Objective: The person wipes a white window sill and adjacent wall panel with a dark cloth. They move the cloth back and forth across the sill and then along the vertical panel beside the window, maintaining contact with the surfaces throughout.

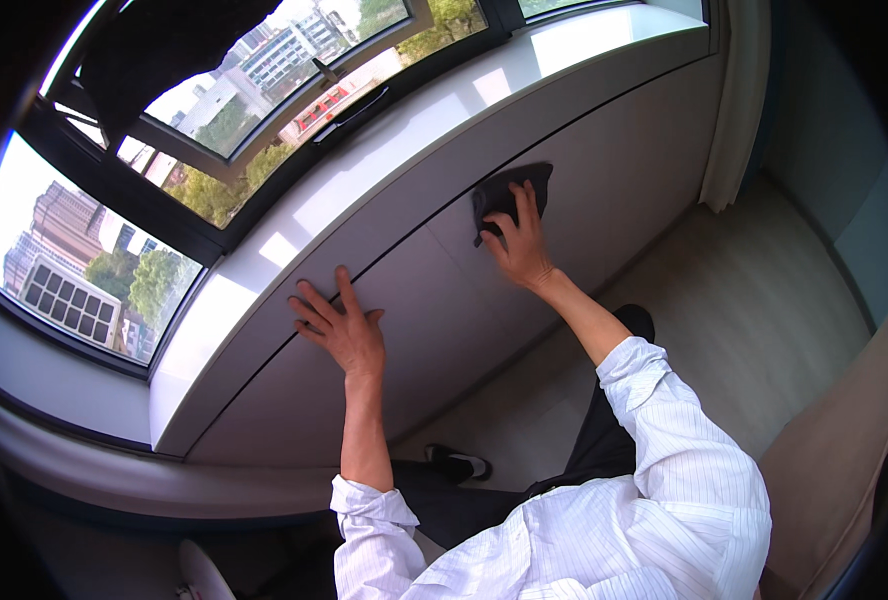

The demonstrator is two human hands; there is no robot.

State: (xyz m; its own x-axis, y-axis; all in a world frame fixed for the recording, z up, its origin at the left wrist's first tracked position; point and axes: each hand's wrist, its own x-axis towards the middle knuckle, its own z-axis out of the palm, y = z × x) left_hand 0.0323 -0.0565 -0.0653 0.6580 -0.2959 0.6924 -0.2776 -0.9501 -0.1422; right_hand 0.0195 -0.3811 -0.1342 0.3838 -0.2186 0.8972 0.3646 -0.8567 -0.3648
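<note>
My right hand [519, 240] presses a dark grey cloth [500, 196] against the pale front panel [601, 165] below the window sill, just under its dark horizontal seam. Its fingers are bent over the cloth, part of which they cover. Further left, my left hand [346, 334] lies on the same panelling with its fingers spread across the seam, and it holds nothing. Above both hands runs the glossy white window sill [391, 150], with patches of sunlight on it.
Above the sill is a dark-framed window [223, 244] with an opened sash and a handle [352, 114]. A curtain [736, 112] hangs at the right end, another lies along the lower left. A beige upholstered piece [826, 465] stands at right. My shoes rest on the floor [744, 285].
</note>
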